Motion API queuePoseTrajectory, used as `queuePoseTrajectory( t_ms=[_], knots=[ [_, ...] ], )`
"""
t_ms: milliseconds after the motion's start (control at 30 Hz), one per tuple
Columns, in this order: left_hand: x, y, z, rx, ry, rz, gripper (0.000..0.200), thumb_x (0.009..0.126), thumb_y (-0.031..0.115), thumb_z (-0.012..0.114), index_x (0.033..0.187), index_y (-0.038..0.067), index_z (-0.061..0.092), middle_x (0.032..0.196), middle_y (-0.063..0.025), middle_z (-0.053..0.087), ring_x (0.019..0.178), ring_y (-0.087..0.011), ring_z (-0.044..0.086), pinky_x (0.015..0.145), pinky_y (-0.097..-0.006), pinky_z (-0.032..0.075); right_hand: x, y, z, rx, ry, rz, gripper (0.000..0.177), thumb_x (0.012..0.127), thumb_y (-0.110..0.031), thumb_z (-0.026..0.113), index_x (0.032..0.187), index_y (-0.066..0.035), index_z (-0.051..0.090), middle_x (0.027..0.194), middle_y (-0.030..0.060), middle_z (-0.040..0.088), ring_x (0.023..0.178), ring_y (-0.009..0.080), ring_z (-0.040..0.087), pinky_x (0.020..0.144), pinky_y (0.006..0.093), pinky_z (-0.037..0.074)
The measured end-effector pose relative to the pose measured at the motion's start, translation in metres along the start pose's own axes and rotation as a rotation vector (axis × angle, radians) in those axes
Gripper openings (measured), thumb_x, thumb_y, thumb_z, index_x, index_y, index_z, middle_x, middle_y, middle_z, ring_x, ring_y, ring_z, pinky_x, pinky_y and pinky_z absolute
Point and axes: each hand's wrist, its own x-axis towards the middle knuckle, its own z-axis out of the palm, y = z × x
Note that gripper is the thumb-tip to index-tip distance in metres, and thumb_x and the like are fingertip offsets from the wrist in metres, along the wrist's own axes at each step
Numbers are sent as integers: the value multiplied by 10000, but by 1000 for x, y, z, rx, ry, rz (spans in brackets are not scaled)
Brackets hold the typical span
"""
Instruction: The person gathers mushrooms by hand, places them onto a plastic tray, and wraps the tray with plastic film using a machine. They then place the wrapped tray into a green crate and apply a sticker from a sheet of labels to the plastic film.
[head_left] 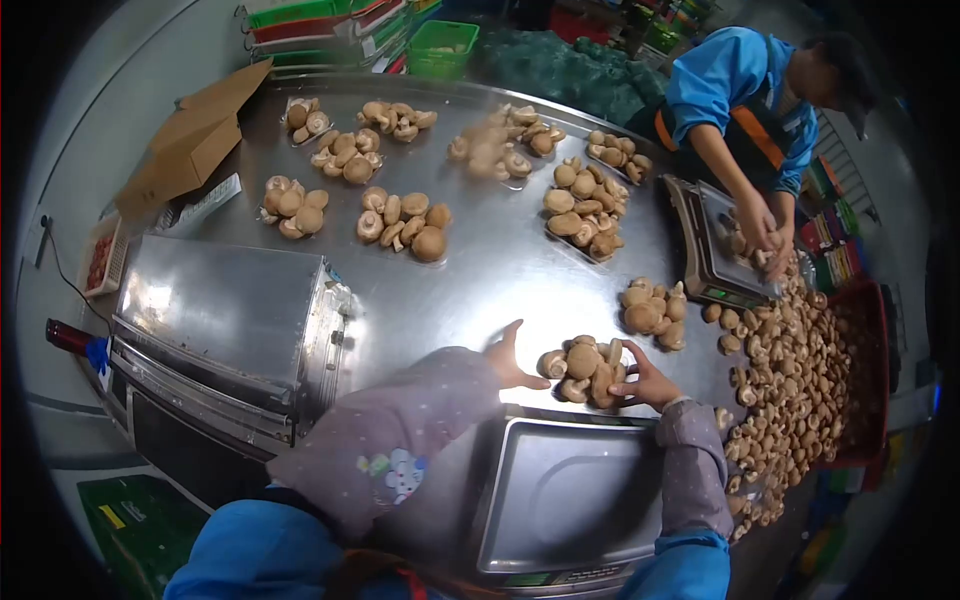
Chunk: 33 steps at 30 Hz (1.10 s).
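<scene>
The left hand (508, 368) spreads wide beside a mushroom cluster (582, 362). The right hand (650, 383), fingers parted, touches its other side

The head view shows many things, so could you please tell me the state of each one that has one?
Left hand: open, thumb spread
Right hand: open, touching the mushroom portion
Mushroom portion: heaped between the hands
Loose mushrooms: spread in a pile
Near scale: pan exposed
Far scale: display lit green
Cardboard box: flap open
</scene>
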Motion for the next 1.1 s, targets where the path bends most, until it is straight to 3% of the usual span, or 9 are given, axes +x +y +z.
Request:
queuePoseTrajectory(
  t_ms=[67, 200, 533, 800, 933, 967, 1000, 1067, 1100],
  knots=[
    [6, 6, 7, -1, 58, 7, 1242, 479, 392, 868, 1404, 28, 124, 1394, -249, 258, 1311, -349, 253, 1086, -387, 241, -2, -25, 17, 109, -46, -3, 949, 674, -90, 781, 1399, -289, 201, 1168, 212, 407, 1037, 305, 486, 767, 406, 525],
    [-12, 24, -18, 168, 151, -48, 1214, 458, 380, 868, 1395, 37, 177, 1309, -248, 358, 1229, -363, 365, 1036, -394, 316, 23, -44, 50, 7, -51, -94, 916, 685, -94, 775, 1401, -243, 222, 1110, 194, 452, 977, 279, 526, 702, 348, 547],
    [-222, 54, -258, 442, 509, 37, 1079, 495, 239, 845, 1363, 22, 243, 1177, -240, 486, 1082, -348, 497, 921, -383, 410, -36, -271, 225, -170, -166, -531, 911, 687, -187, 783, 1403, -120, 223, 931, 143, 556, 706, 163, 596, 586, 257, 518],
    [-356, -49, -405, 468, 497, -49, 1179, 478, 225, 870, 1400, 29, 163, 1077, -239, 560, 965, -332, 573, 858, -358, 454, 12, -344, 429, -284, -274, -625, 968, 627, -349, 815, 1379, -89, 264, 953, 155, 589, 812, 219, 594, 680, 324, 493],
    [-358, -113, -431, 456, 281, -37, 1254, 448, 321, 878, 1413, 50, 124, 1187, -269, 479, 1111, -362, 487, 937, -382, 390, 19, -354, 458, -483, -226, -646, 1015, 575, -429, 825, 1368, -83, 294, 921, 173, 604, 853, 265, 596, 781, 349, 457],
    [-372, -84, -425, 674, 314, -263, 1299, 413, 388, 880, 1423, 89, 119, 1307, -260, 360, 1227, -389, 357, 988, -452, 324, 13, -359, 456, -530, -254, -571, 1055, 564, -445, 826, 1384, -94, 261, 1099, 241, 532, 1008, 321, 556, 858, 375, 445],
    [-374, -81, -425, 667, 296, -240, 1299, 413, 388, 880, 1423, 89, 119, 1307, -260, 360, 1227, -389, 357, 988, -452, 324, 5, -361, 457, -533, -232, -550, 1055, 564, -445, 826, 1384, -94, 261, 1099, 241, 532, 1008, 321, 556, 858, 375, 445],
    [-374, -76, -425, 883, 520, 161, 1345, 383, 414, 880, 1433, 139, 87, 1377, -234, 266, 1278, -404, 262, 1001, -547, 269, -10, -360, 460, -769, 69, -641, 1112, 533, -448, 838, 1399, -114, 225, 1280, 281, 374, 1178, 373, 436, 960, 410, 395],
    [-370, -66, -419, 888, 469, 177, 1375, 365, 419, 880, 1438, 173, 55, 1414, -223, 211, 1311, -394, 213, 1007, -603, 217, -15, -363, 464, -656, 20, -752, 1167, 499, -435, 853, 1404, -101, 197, 1360, 277, 263, 1267, 404, 312, 1026, 431, 334]
  ],
)
